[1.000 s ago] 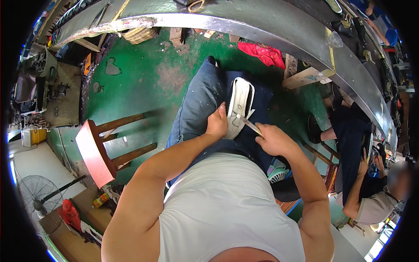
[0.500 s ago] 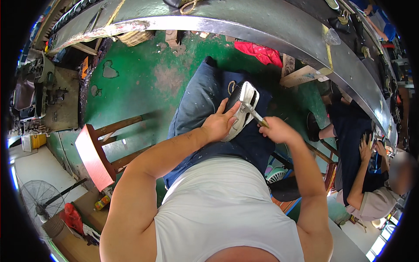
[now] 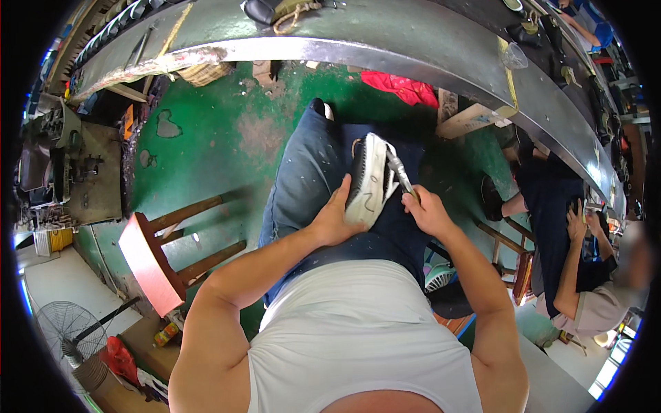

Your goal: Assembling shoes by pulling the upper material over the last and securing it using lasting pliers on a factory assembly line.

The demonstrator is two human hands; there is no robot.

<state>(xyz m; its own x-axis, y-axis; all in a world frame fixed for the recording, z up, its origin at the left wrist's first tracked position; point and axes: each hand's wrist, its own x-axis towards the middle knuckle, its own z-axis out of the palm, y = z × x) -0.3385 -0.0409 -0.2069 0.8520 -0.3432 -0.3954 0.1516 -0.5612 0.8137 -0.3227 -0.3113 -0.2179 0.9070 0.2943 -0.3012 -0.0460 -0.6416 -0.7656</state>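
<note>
A shoe with a white underside, hand-drawn marks and a dark upper lies over my lap, on my blue trousers. My left hand is closed around its near end, fingers along the left side and thumb across the bottom. My right hand grips the handle of a metal hand tool, whose silver head is at the shoe's upper right edge. A loose white strip stands off the shoe on that side. Whether the tool's head is a hammer's or pincers' cannot be made out.
A long metal-edged workbench curves across the far side, bearing a dark shoe. To my left are a wooden stool, a machine and a fan. A co-worker sits at right. Red cloth lies beneath the bench.
The shoe has been turned more upright and drawn slightly nearer. My left hand has slid down to its near end. The tool's head has moved from the shoe's middle to its right edge.
</note>
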